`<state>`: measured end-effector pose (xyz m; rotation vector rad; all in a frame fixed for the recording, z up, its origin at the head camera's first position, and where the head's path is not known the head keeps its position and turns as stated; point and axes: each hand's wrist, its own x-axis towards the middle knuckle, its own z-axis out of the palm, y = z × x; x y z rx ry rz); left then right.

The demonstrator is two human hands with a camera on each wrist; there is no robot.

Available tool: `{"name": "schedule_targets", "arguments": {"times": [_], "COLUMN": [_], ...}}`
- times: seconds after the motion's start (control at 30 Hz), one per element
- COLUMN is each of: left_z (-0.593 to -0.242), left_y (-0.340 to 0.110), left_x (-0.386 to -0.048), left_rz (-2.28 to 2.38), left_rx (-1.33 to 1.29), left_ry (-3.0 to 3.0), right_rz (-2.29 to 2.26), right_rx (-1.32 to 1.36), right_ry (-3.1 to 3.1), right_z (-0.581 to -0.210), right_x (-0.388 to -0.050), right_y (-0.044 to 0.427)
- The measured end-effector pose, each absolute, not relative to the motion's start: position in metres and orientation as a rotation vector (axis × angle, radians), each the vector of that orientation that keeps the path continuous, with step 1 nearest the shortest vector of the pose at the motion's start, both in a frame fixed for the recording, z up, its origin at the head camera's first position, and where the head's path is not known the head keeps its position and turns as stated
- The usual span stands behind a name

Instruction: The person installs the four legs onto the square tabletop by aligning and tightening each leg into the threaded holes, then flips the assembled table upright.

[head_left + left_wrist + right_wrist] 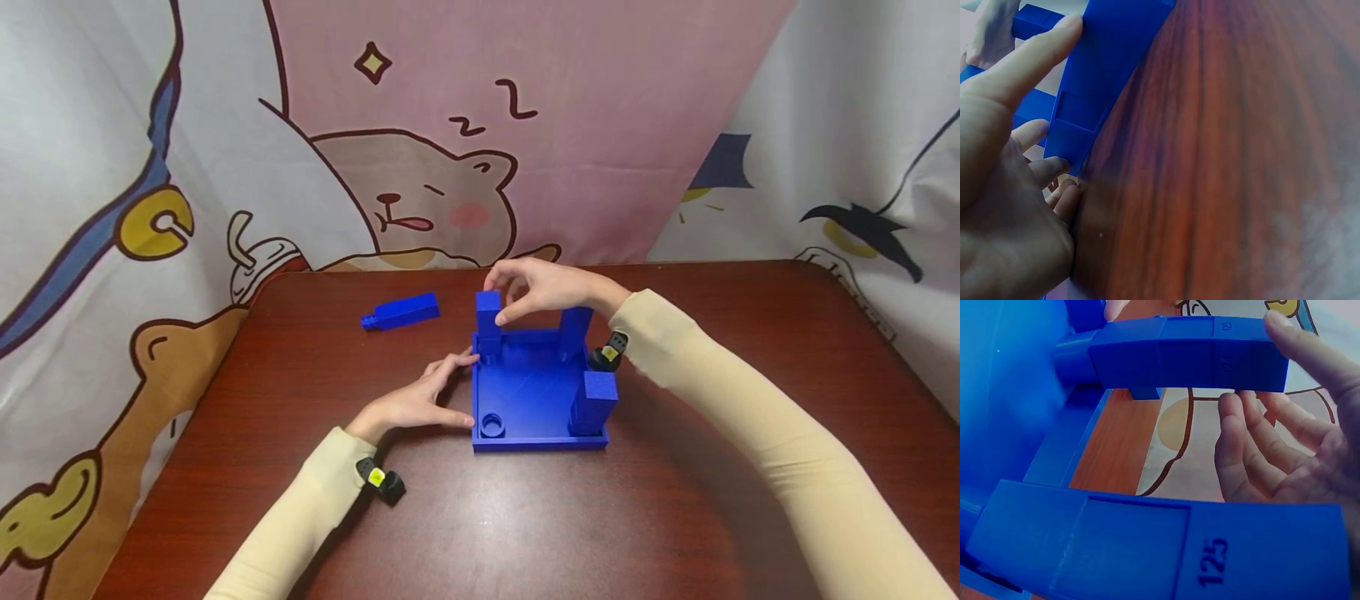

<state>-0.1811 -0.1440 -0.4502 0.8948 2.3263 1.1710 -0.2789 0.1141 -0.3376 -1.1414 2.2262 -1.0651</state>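
A blue square tray (531,392) with low walls lies on the table. Blue square posts stand at three of its corners: the far-left post (489,321), the far-right post (574,333) and the near-right post (594,402). At the near-left corner is a bare round socket (492,426). My right hand (542,287) pinches the upper end of the far-left post, thumb on one side and fingers on the other. With fairly straight fingers, my left hand (420,400) touches the tray's left wall; its thumb rests near the socket corner.
A loose blue post (407,312) with a narrow threaded-looking end lies on the table, left of and behind the tray. Brown wooden table (315,400) surrounds the tray. A cartoon-print curtain (585,133) hangs behind the table. In the right wrist view, a nearer post (1129,544) bears the number 125.
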Motion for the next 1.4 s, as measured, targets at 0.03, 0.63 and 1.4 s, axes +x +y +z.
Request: {"name": "schedule_targets", "arguments": {"times": [0.03, 0.63, 1.4], "left_z": [-0.45, -0.449, -0.449], "left_y": [-0.144, -0.144, -0.144], "left_x": [-0.181, -0.182, -0.181], "left_rz": [1.168, 1.168, 1.176], "left_rx": [0.893, 0.874, 0.865], "left_ry": [2.328, 2.314, 2.313], "right_rz": [-1.052, -0.962, -0.992], "right_rx": [-1.153, -1.326, -1.309], "right_ry": [2.22, 2.126, 2.105], "right_z": [-0.337, -0.335, -0.327], "right_x": [-0.279, -0.283, -0.279], "right_y": [0.114, 0.114, 0.117]}}
